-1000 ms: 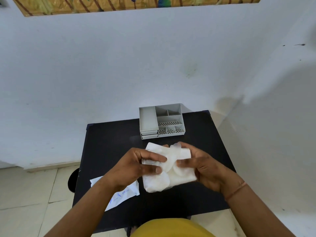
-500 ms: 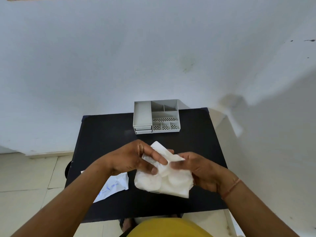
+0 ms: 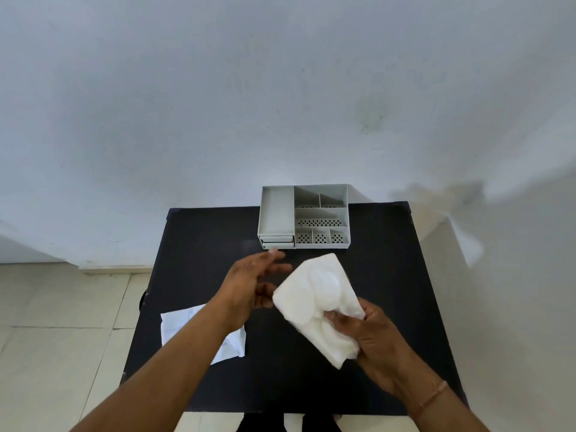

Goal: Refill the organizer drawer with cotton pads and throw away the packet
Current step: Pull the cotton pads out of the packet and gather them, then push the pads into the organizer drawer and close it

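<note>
My right hand grips a bunch of white cotton pads above the middle of the black table. My left hand hovers just left of the pads with fingers spread, holding nothing, its fingertips close to the front of the grey organizer. The organizer stands at the table's far edge against the wall, its two small drawers at lower left pushed in. The flat white packet lies on the table's left edge, partly under my left forearm.
A white wall rises directly behind the table and another closes in on the right. Tiled floor lies to the left. A dark round object peeks out beside the table's left edge.
My left hand has let go of the cotton pads and moved forward toward the organizer. My right hand alone now holds the pads, shifted slightly right.
</note>
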Available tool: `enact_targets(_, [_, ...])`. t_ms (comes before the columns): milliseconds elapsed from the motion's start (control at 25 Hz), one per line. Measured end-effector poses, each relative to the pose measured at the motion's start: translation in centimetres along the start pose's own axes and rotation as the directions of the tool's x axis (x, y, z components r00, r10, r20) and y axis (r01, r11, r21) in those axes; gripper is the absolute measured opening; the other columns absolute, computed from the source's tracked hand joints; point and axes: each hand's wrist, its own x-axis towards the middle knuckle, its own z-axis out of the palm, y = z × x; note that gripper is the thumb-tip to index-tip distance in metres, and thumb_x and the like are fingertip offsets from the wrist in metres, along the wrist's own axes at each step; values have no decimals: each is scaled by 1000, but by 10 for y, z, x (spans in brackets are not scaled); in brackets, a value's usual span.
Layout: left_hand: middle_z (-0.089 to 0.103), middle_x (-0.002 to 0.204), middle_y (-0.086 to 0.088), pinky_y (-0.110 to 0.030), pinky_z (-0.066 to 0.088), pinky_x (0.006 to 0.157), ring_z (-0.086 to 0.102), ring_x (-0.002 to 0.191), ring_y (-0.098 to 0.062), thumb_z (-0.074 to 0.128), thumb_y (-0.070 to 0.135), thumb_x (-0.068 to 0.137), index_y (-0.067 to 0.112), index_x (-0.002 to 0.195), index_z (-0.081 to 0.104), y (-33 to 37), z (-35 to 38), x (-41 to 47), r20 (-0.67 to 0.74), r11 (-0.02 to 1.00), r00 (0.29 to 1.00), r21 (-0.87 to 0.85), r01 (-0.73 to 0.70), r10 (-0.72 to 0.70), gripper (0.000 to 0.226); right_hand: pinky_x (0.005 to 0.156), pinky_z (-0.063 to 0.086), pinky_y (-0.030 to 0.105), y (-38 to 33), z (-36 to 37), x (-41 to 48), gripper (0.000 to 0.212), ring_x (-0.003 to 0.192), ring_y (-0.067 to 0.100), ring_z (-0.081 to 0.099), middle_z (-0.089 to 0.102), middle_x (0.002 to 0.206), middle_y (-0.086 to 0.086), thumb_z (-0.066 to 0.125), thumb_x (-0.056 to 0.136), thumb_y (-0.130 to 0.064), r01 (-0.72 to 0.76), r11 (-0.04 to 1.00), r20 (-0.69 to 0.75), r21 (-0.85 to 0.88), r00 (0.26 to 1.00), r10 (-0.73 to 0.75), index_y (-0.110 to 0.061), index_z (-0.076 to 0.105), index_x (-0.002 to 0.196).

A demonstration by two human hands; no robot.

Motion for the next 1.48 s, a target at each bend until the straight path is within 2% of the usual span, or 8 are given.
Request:
enact_targets(280, [73,93,-16,-38,60,63,74,80,-25,58,0,103,-4,123,70,-10,-19,145,-287,924,908,-323,206,-303,24,84,66,40,15,16,36,29,104,32,77,77,119,20,71,87,-11,31,993,-165,110,986,-13,-9,78,115])
enact_targets(440, [72,105,-17,-43,64,70,77,104,-33,61,-2,101,-1,123,67,-11,-18,198,-321,890,876,-400,220,-360,23,80,66,39,21,28,61,42,108,31,76,78,121,16,74,83,-13,42,982,-255,186,967,7,-10,72,125])
enact_targets(520, [74,109,-18,-42,64,63,77,93,-29,61,-4,98,1,116,67,-14,-19,208,-338,881,864,-422,215,-373,20,77,65,38,24,32,72,40,109,30,76,77,123,14,73,86,-12,56,972,-296,226,955,14,-11,71,127])
enact_targets(720, [71,91,-15,-35,63,50,66,64,-19,68,0,94,1,120,71,-28,-27,210,-346,897,855,-355,262,-387,26,66,65,34,24,39,88,38,99,24,79,79,120,12,74,85,-11,70,942,-334,328,941,47,-12,73,123])
enact_targets(920, [69,104,-15,-46,63,70,68,76,-27,63,11,95,4,106,70,-45,-32,182,-221,883,883,-333,332,-415,14,68,67,36,28,43,92,47,100,25,79,79,120,12,81,73,-20,71,942,-344,328,938,49,-14,75,119])
enact_targets(1040, [72,112,-14,-46,60,65,69,82,-29,66,25,98,9,118,68,-40,-36,190,-250,885,870,-316,341,-425,25,70,67,38,32,46,95,43,100,26,79,79,120,12,80,76,-18,60,942,-356,330,932,65,-15,76,119])
enact_targets(1320, [70,98,-10,-40,57,59,69,76,-25,61,12,100,6,129,66,-47,-50,183,-177,868,852,-30,496,-493,30,69,67,37,37,58,104,35,100,26,79,80,117,11,76,85,-10,40,941,-360,337,929,89,-13,75,120])
enact_targets(1480, [70,97,-10,-42,58,62,68,77,-26,65,18,100,5,130,66,-61,-60,167,-125,863,854,-77,500,-506,33,62,65,34,44,68,108,42,90,23,80,82,110,11,80,74,-18,-1,948,-398,319,907,135,-13,76,115])
